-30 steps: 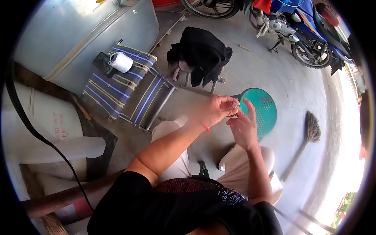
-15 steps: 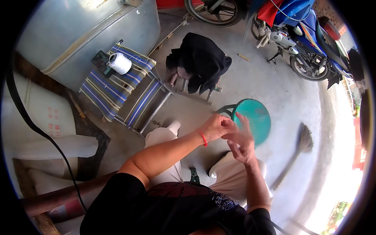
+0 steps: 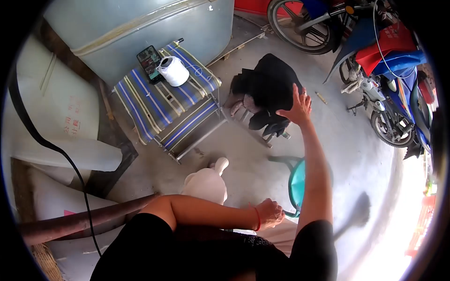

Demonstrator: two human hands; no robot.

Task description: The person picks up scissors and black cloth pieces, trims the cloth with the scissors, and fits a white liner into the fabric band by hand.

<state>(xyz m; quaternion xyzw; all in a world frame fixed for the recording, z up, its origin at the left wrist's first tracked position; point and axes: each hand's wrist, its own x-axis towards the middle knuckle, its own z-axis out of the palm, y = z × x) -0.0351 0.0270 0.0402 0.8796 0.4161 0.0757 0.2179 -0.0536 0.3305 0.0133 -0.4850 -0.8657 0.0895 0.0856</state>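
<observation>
My right hand (image 3: pixel 298 108) is stretched forward, fingers spread and nothing visible in them. It overlaps the right edge of a black cloth (image 3: pixel 269 86) draped over a small stool (image 3: pixel 264 140). My left hand (image 3: pixel 270 214), a red band at its wrist, is held low over my lap with the fingers curled closed; I cannot tell what, if anything, is inside. Close beyond it stands a green stool (image 3: pixel 296 183), partly covered by my right forearm. A white spool of thread (image 3: pixel 174 71) rests on a striped folding chair (image 3: pixel 157 100), beside a propped-up phone (image 3: pixel 149 62).
A large metal bin (image 3: pixel 154 28) stands behind the chair. Full white sacks (image 3: pixel 70 117) and a brown pole (image 3: pixel 93 218) line the left side. Motorcycles (image 3: pixel 398 93) are parked at the upper right. A broom (image 3: pixel 357 213) lies on the floor at right.
My hands were together in front of me and have come apart. The right has reached forward to the black cloth; the left has dropped back toward my lap. The view has shifted.
</observation>
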